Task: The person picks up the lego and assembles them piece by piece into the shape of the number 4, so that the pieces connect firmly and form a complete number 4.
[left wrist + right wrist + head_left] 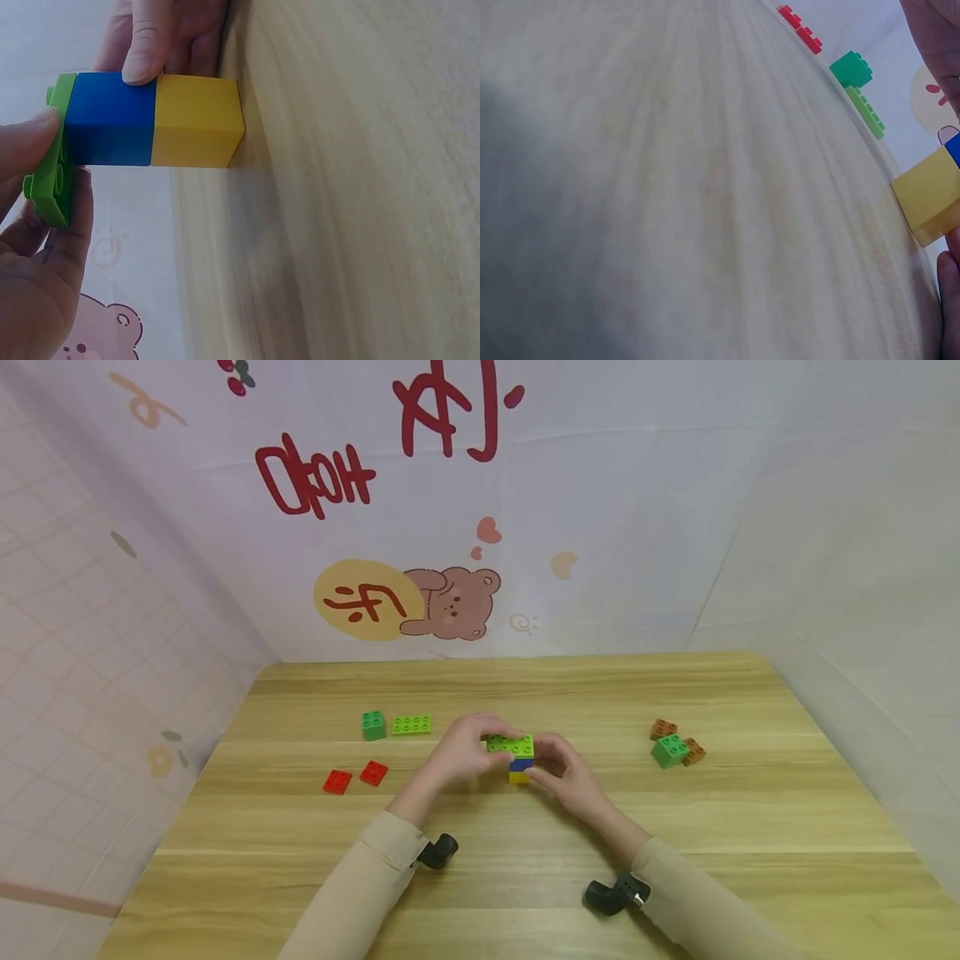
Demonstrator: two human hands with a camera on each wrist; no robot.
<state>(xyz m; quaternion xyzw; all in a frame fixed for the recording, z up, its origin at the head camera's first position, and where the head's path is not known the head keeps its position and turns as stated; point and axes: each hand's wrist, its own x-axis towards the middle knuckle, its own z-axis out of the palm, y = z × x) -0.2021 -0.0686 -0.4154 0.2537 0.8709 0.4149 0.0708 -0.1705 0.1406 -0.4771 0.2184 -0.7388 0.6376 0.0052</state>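
A small stack stands on the table in front of me: a yellow brick (196, 112) at the bottom, a blue brick (111, 112) on it, and a lime green studded plate (517, 747) on top. The plate reaches out to the left past the blue brick. My left hand (467, 750) pinches its overhanging end, thumb on the studded side and fingers beneath. From the right, my right hand (572, 785) holds the stack, its thumb on the blue brick close to the seam with the yellow one. The fingers behind the stack are partly hidden.
To the left lie a green brick (373, 725), another lime green plate (412, 725) and two red plates (337, 782). On the right, a green brick (670, 750) rests against two brown bricks (694, 752). A printed white cloth (622, 510) hangs behind the wooden table (510, 885).
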